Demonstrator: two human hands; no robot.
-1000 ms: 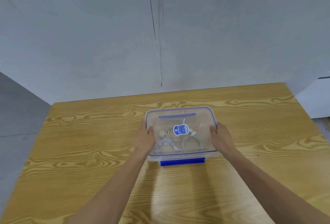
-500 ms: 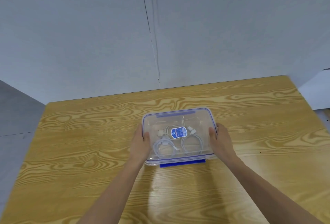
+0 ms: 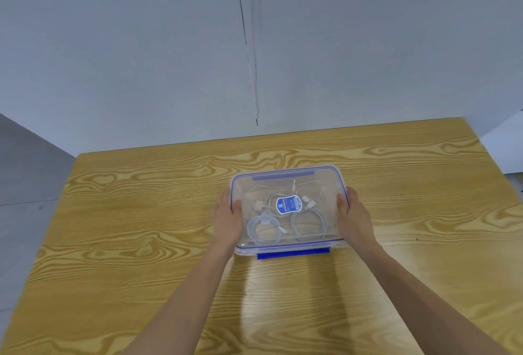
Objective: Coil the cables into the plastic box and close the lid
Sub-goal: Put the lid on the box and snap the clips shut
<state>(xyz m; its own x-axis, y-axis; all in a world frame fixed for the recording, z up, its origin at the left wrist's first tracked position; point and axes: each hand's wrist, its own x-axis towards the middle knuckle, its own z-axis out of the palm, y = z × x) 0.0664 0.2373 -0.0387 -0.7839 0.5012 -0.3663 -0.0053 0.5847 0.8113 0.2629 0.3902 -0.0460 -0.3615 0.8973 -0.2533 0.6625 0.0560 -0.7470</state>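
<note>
Plastic box [image 3: 286, 170] sits centre-right of frame on the worktop [image 3: 141, 213], long axis left to right, lid [image 3: 271, 185] on, coiled cables [image 3: 308, 224] inside. Left hand [image 3: 227, 221] and right hand [image 3: 353, 219] clamp its 2 short ends, thumbs over the rim. Blue latch [image 3: 293, 254] juts from the lower edge, midway between both, apparently unfastened.

Your clear plastic box [image 3: 288, 249] sits flat mid-bench [image 3: 141, 213], with its blue-rimmed lid [image 3: 283, 185] laid on top. White cables [image 3: 264, 230] lie coiled inside, side by side. The near blue latch [image 3: 293, 254] seems to stick out unfastened.
</note>
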